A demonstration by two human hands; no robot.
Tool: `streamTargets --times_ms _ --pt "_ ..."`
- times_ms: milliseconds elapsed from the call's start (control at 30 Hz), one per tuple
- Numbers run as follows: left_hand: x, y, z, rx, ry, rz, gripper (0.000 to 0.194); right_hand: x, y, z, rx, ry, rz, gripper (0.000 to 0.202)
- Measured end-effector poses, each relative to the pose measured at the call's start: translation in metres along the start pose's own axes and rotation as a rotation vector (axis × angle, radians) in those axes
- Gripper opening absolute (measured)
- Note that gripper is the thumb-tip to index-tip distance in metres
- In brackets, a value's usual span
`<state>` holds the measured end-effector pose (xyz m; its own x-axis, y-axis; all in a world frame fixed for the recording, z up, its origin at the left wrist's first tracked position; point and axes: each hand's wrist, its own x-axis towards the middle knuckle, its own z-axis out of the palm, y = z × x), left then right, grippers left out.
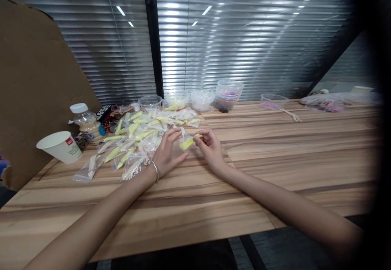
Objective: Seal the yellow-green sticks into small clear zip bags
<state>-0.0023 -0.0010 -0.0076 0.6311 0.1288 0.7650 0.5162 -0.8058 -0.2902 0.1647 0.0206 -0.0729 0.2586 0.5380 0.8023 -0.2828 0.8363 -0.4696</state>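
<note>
Between my hands lies a small clear plastic bag (176, 149) with a bundle of yellow strips (187, 143) at it; how far the bundle is inside is too fine to tell. My right hand (211, 150) pinches the bundle's right end between thumb and fingertips. On the other side, my left hand (167, 152) has thumb and fingers apart around the bag's left side, with no firm grip visible. Just left of it spreads a pile of clear zip bags (143, 133), several with yellow bundles and others with pale contents.
A paper cup (58, 145) and a drink bottle (87, 125) stand at left beside a cardboard panel (33, 82). Along the back are clear tubs (176, 97), stacked tubs (229, 93), a shallow tub (273, 100), pale sticks (291, 115) and plastic bags (330, 101).
</note>
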Motion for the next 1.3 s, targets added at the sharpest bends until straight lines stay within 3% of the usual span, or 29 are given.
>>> streamTargets --times_ms 133,367,500,700,1033,1200,1300 --pt "0.000 0.000 0.000 0.001 0.005 0.001 0.065 -0.002 -0.002 0.000 -0.088 0.053 -0.043 0.020" --pt "0.000 0.002 -0.001 -0.025 0.017 0.034 0.068 -0.007 -0.011 0.005 -0.109 -0.101 -0.189 0.009" --pt "0.000 0.001 0.000 -0.042 0.056 0.100 0.073 -0.007 -0.013 0.004 -0.222 -0.133 -0.226 0.015" --pt "-0.005 -0.005 0.006 -0.089 0.114 0.122 0.089 -0.006 -0.010 0.003 -0.236 -0.159 -0.115 0.023" --pt "-0.004 -0.006 0.002 -0.021 0.099 0.081 0.079 -0.002 -0.006 0.002 -0.205 -0.264 -0.016 0.017" --pt "-0.003 -0.005 0.000 0.015 0.066 0.154 0.079 0.001 -0.001 0.001 -0.161 -0.333 0.008 0.020" --pt "-0.003 -0.004 0.000 0.011 0.040 0.146 0.076 0.001 0.000 0.003 -0.042 -0.423 0.128 0.022"
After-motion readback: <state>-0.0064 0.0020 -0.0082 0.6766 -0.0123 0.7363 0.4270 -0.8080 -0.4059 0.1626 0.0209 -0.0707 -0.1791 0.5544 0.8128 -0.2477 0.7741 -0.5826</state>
